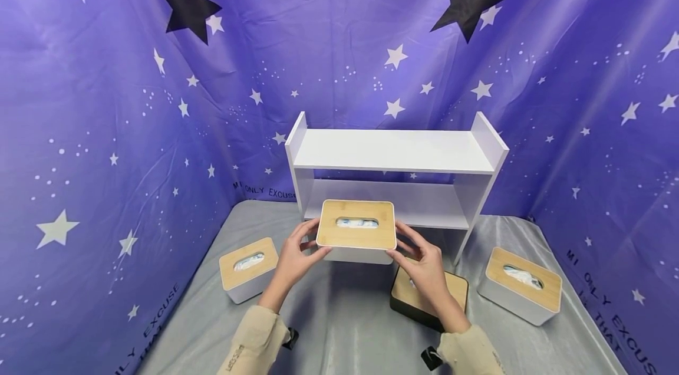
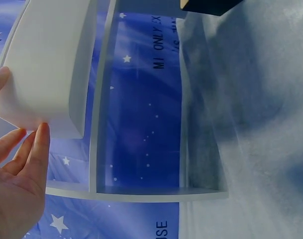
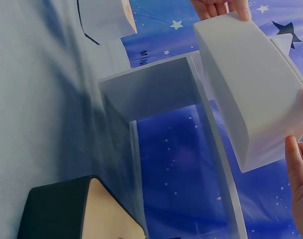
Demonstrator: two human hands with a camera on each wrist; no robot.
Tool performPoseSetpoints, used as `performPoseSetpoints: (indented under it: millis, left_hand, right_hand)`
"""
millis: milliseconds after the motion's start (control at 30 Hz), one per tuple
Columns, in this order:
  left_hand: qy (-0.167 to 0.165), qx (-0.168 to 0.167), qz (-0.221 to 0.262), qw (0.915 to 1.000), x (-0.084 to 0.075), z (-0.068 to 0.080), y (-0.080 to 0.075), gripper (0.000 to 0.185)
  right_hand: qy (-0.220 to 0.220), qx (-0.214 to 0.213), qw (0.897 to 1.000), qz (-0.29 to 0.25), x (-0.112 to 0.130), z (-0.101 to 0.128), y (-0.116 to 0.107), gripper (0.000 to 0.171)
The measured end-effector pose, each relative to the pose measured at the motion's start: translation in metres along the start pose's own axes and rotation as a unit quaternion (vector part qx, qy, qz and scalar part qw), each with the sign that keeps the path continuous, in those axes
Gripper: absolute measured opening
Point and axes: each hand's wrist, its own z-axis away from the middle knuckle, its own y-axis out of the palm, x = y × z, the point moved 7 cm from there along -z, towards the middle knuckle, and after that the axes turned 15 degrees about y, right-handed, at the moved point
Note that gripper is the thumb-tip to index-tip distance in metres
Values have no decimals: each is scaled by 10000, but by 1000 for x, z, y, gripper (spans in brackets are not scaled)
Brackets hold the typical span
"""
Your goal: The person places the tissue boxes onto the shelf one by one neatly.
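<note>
A white tissue box [image 1: 356, 254] with a light wooden lid and an oval slot is held up in front of the white shelf [image 1: 392, 150]. My left hand [image 1: 296, 257] grips its left end, thumb at the front edge and fingers along the side. The right hand [image 1: 424, 263] grips the opposite end in the same way. In the left wrist view, the fingertips [image 2: 42, 130] press the end of the white box [image 2: 47, 64]. From the right wrist, the box [image 3: 251, 84] appears raised beside the shelf, a hand at each end.
On the grey cloth [image 1: 350, 328], a white tissue box [image 1: 249, 269] stands at left and another [image 1: 522, 286] at right. A black tissue box with a wooden lid [image 1: 456, 292] sits partly under the right forearm. Purple star-patterned curtains [image 1: 339, 68] surround the area.
</note>
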Motion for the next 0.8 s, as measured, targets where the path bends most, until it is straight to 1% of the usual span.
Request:
performPoseSetpoints:
  millis: [100,333,467,600,700,800]
  left_hand:
    - [15,-2,-57,10000,0,-3,-1,67]
    - [94,14,-19,10000,1,-9,-1,67]
    - [145,11,-26,9999,1,-12,-2,68]
    - [147,-16,-55,9999,2,-14,-2,68]
    - [116,-54,-48,9999,4,-15,-3,67]
    - [55,-98,-65,9999,6,-16,-3,66]
  right_hand:
    - [-103,36,9999,-66,2,-3,1,64]
    - [-272,20,9995,149,8,-7,2,62]
    - [-228,-44,9997,87,7,-10,2,62]
    - [-158,-108,9996,225,8,-14,2,62]
    - [-194,-98,9992,340,16,-15,4,61]
    - [-209,-34,9992,345,28,-14,6,59]
